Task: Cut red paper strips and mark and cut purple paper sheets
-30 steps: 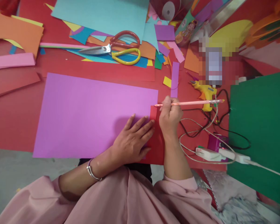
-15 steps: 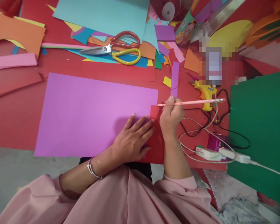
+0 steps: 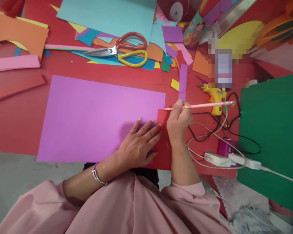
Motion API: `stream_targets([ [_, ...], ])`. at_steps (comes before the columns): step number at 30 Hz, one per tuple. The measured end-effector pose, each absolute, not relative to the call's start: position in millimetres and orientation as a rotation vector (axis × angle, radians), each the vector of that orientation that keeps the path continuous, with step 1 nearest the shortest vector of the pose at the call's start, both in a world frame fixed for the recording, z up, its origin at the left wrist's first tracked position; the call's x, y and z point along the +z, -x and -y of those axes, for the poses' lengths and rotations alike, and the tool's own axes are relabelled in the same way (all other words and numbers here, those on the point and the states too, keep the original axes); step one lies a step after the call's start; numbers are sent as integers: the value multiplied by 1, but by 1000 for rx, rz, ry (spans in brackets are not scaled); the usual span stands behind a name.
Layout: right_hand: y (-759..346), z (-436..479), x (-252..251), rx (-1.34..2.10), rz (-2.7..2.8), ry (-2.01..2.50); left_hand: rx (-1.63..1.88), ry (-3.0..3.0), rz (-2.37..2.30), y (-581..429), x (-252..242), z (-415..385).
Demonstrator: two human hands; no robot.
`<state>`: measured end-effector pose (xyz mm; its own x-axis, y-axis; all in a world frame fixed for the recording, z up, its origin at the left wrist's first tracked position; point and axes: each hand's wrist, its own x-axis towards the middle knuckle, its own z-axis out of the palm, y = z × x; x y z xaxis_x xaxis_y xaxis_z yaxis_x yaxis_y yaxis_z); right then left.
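A large purple sheet of paper (image 3: pixel 95 117) lies on the red tabletop in front of me. Across its right end is a red paper strip (image 3: pixel 161 116), partly covered by my fingers. My left hand (image 3: pixel 139 143) rests flat, fingers spread, over the strip and the purple sheet. In my right hand (image 3: pixel 179 120) is a pink pencil (image 3: pixel 205 105), gripped in closed fingers. Its tip points left and sits at the strip's upper edge, near the sheet's right border. Just beyond that hand lies a narrow purple strip (image 3: pixel 183 81).
Scissors (image 3: pixel 112 51) with red and yellow handles lie on coloured scraps at the back. To the right are a yellow glue gun (image 3: pixel 217 97), tangled cables, a white power plug (image 3: pixel 244 161) and a green board (image 3: pixel 271 139). Folded pink paper (image 3: pixel 14 63) lies at left.
Almost nothing differs. The pencil's rear end has tilted very slightly while its tip stays at the strip's edge. The left hand keeps its place.
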<state>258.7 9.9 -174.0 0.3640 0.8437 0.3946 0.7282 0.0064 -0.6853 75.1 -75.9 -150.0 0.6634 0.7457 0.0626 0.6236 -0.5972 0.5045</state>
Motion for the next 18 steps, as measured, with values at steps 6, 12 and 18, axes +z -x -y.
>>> stream_targets([
  [6,-259,-9,-177,215,1308,1677,381,-2471,-1047,-74,-153,75],
  [12,-261,-6,-176,538,1506,1376,329,-2521,-1058,-76,-155,75],
  [18,-262,-17,-179,515,1935,1263,278,-2587,-1083,-70,-153,76],
])
